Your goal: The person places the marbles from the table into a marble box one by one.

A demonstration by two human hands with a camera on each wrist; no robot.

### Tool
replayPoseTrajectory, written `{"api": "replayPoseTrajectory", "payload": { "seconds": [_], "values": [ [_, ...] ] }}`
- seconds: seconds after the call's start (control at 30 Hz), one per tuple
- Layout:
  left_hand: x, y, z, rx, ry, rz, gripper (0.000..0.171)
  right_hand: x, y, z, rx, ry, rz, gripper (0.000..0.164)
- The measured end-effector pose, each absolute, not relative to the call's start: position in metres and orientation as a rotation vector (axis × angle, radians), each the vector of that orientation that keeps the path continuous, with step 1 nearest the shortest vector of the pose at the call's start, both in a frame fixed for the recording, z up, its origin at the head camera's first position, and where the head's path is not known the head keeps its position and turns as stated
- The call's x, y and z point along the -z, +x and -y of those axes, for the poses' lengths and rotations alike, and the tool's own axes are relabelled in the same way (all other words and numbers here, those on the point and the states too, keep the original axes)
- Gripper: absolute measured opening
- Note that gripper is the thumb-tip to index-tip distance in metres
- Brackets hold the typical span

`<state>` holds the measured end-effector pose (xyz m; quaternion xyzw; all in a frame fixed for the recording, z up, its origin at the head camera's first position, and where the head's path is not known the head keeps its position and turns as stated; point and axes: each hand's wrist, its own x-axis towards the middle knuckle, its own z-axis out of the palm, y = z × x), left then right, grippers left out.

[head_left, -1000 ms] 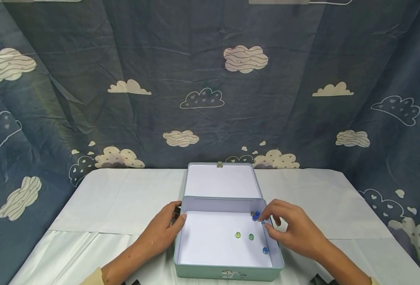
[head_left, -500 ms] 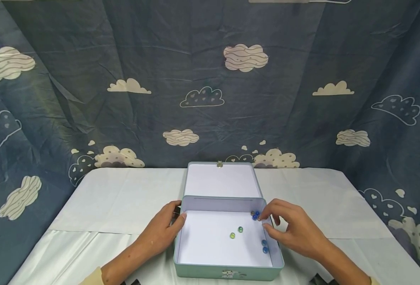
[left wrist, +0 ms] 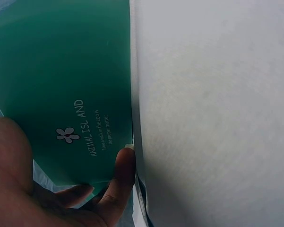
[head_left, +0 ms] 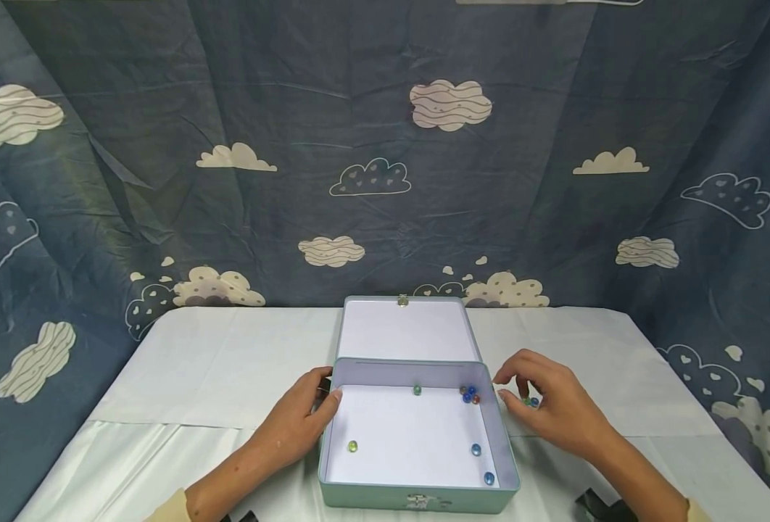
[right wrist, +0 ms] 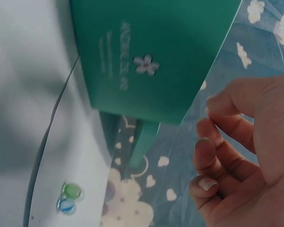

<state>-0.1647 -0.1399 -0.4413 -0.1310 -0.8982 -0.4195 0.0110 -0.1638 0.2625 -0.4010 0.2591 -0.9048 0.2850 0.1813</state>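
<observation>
A green tin box with a white inside stands with its lid laid back. My left hand grips its left side, thumb at the rim and fingers against the outer wall. Inside, several blue and brown marbles cluster at the back right corner. A green marble lies by the back wall, a yellow-green marble at the left, and two blue marbles at the right. My right hand hovers right of the box, fingers loosely bent, nothing visible between them.
A green marble and a blue marble rest on the white table cloth beyond the right hand. A dark cloud-print curtain hangs behind the table.
A blue marble left my right fingers into the box, and that hand moved off rightward. The yellow-green marble rolled left, the green one to the back wall. My left hand stayed put.
</observation>
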Motion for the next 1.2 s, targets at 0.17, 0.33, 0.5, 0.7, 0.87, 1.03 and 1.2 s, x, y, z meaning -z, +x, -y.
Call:
{"api": "replayPoseTrajectory", "payload": {
  "seconds": [0.17,0.33,0.5,0.7,0.87,1.03,1.2],
  "values": [
    [0.441,-0.165,0.14,1.311,-0.412,2.803,0.054,0.405,-0.171,-0.271,-0.767,0.686,2.559,0.04],
    [0.441,-0.165,0.14,1.312,-0.408,2.804,0.052,0.412,-0.177,-0.279,-0.759,0.663,2.577,0.037],
    [0.441,-0.165,0.14,1.318,-0.407,2.804,0.053,0.418,-0.184,-0.289,-0.748,0.621,2.621,0.031],
    [0.441,-0.164,0.14,1.311,-0.405,2.803,0.052,0.426,-0.191,-0.304,-0.726,0.55,2.685,0.026],
    [0.441,-0.165,0.14,1.302,-0.402,2.805,0.051,0.429,-0.196,-0.314,-0.731,0.531,2.758,0.021],
    [0.44,-0.165,0.14,1.304,-0.403,2.805,0.051,0.43,-0.198,-0.319,-0.765,0.474,2.861,0.019],
    [0.44,-0.164,0.14,1.313,-0.404,2.804,0.052,0.434,-0.2,-0.325,-0.811,0.446,2.958,0.014]
  ]
}}
